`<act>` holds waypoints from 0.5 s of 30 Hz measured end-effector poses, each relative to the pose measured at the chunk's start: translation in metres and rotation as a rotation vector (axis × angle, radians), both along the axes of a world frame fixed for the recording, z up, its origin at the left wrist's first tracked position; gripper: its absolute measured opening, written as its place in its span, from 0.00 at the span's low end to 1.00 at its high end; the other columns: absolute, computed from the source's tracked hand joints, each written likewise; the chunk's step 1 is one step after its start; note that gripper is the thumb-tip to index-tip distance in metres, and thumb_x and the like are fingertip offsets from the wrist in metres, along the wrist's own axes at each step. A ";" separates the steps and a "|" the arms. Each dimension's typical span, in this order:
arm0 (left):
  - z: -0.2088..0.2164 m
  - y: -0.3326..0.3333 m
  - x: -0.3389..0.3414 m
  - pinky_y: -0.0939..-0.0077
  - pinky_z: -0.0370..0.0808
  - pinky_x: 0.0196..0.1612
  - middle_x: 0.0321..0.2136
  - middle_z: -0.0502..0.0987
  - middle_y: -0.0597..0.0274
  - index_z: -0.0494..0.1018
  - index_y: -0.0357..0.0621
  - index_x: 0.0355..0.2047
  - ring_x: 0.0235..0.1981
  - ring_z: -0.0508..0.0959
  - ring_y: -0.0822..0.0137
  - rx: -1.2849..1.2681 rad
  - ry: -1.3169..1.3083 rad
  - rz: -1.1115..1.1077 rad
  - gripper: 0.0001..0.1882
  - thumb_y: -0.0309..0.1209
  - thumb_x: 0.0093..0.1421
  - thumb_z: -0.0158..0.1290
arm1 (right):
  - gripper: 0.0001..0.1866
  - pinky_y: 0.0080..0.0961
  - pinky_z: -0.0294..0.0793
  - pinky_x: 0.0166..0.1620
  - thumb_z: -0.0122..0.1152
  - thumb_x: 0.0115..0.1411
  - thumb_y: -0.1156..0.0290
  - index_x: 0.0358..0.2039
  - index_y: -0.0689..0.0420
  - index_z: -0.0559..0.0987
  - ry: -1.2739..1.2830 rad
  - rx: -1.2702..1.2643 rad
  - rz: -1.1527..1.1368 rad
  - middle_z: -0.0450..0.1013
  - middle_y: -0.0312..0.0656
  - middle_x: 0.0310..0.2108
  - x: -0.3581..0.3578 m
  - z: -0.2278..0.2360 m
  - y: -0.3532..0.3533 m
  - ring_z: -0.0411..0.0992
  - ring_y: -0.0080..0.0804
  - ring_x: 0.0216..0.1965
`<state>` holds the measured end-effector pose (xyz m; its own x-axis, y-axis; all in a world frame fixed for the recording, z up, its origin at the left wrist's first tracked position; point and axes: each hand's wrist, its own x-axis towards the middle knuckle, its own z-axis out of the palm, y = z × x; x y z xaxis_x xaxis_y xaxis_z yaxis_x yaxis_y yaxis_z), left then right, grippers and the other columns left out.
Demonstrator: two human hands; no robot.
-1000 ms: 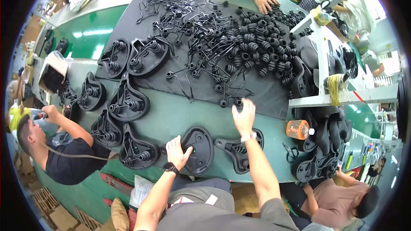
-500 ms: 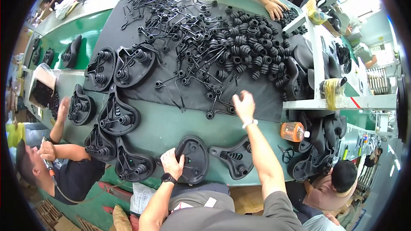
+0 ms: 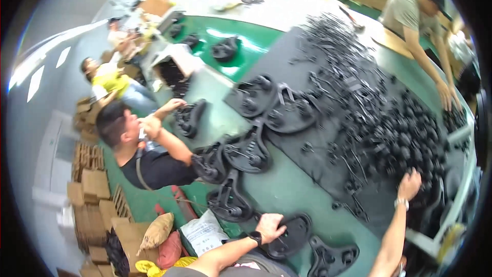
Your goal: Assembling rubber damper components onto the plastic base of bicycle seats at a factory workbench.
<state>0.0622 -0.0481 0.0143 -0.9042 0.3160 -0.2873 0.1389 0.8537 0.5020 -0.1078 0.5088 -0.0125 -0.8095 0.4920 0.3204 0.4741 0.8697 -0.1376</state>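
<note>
My left hand is closed over the narrow end of a black bicycle saddle, which lies underside up at the table's near edge. My right hand reaches to the near edge of a heap of black coil springs. Its fingers are blurred, and whether they grip a spring cannot be made out. Left of the springs lies a tangle of bent black wire rails. Another upturned saddle is just right of the held one. More saddles with springs fitted, such as this one, lie farther left.
A co-worker in black sits at the left, one hand by a saddle. Across the table another person's hands are among small black parts. A white frame stands at the right. Sacks and cartons are at the lower left.
The view has swung left, bringing more of the room's left side in. My right hand has moved from the loose wire rails to the spring heap. My left hand stays on the saddle.
</note>
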 end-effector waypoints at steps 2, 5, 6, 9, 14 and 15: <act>-0.036 -0.005 0.030 0.52 0.67 0.61 0.50 0.76 0.51 0.69 0.41 0.57 0.54 0.74 0.48 0.003 0.180 0.025 0.30 0.46 0.62 0.61 | 0.19 0.47 0.68 0.60 0.53 0.64 0.70 0.53 0.62 0.77 0.103 -0.091 0.075 0.72 0.53 0.54 0.009 -0.030 -0.002 0.70 0.55 0.56; -0.033 -0.002 0.037 0.52 0.67 0.61 0.49 0.77 0.50 0.69 0.41 0.56 0.53 0.75 0.48 -0.016 0.204 0.035 0.30 0.46 0.62 0.61 | 0.18 0.49 0.65 0.64 0.55 0.59 0.75 0.51 0.64 0.76 -0.013 0.030 0.133 0.67 0.53 0.62 0.044 -0.067 -0.023 0.63 0.55 0.64; -0.032 -0.001 0.033 0.52 0.67 0.61 0.50 0.77 0.50 0.69 0.41 0.56 0.54 0.74 0.48 -0.026 0.199 0.045 0.30 0.47 0.62 0.61 | 0.19 0.51 0.64 0.65 0.56 0.57 0.76 0.50 0.64 0.76 0.002 0.091 0.172 0.66 0.53 0.63 0.045 -0.070 -0.035 0.62 0.55 0.65; -0.036 -0.002 0.036 0.53 0.67 0.61 0.50 0.76 0.50 0.69 0.41 0.55 0.54 0.74 0.49 -0.022 0.198 0.041 0.29 0.47 0.61 0.61 | 0.21 0.51 0.65 0.64 0.60 0.48 0.77 0.46 0.61 0.77 -0.040 0.008 0.055 0.68 0.53 0.54 0.058 -0.067 -0.053 0.64 0.55 0.61; -0.014 -0.002 0.016 0.48 0.73 0.47 0.35 0.78 0.45 0.73 0.39 0.36 0.40 0.78 0.43 -0.022 0.020 -0.009 0.19 0.45 0.57 0.58 | 0.17 0.48 0.75 0.45 0.60 0.43 0.78 0.37 0.61 0.84 0.074 -0.099 0.107 0.76 0.53 0.27 0.074 -0.053 -0.050 0.74 0.58 0.35; -0.004 0.001 0.010 0.46 0.73 0.41 0.28 0.76 0.44 0.71 0.39 0.28 0.35 0.78 0.41 -0.011 0.121 0.007 0.18 0.43 0.55 0.57 | 0.18 0.43 0.78 0.44 0.60 0.48 0.78 0.40 0.60 0.86 0.138 -0.309 0.039 0.80 0.53 0.31 0.068 -0.034 -0.065 0.79 0.52 0.36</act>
